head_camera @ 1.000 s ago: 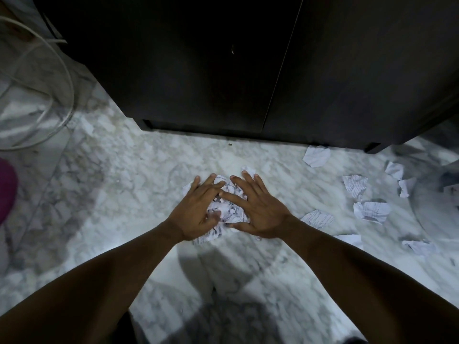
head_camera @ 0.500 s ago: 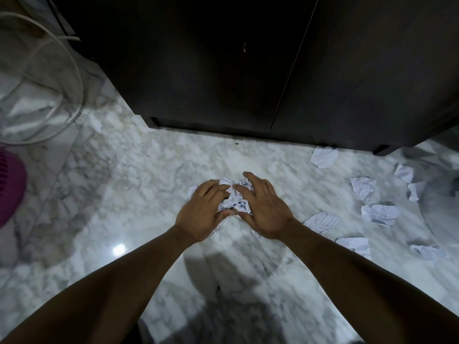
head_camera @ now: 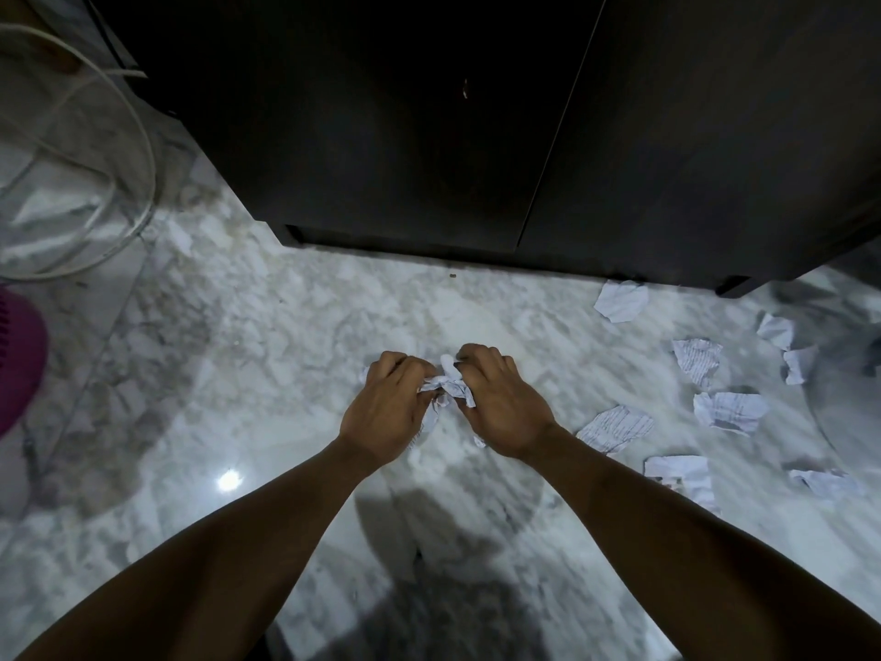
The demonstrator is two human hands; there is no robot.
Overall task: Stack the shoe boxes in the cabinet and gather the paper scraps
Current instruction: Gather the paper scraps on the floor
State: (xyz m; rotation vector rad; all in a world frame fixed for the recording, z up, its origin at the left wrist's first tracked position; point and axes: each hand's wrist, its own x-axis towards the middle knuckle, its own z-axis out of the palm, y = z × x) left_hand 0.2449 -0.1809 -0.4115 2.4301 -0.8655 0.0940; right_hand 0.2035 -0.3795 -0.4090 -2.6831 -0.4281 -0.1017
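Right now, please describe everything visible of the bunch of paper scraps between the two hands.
The bunch of paper scraps is white crumpled paper, squeezed into a small wad at the marble floor before the dark cabinet. The left hand and right hand grip it from both sides with curled fingers, hiding most of it; a few torn edges stick out below.

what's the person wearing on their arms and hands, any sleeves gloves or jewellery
Nothing shows. The left hand and right hand are ungloved, with no rings visible. The left forearm and right forearm are bare to the frame's edge: no sleeves, watch or bracelet in view.
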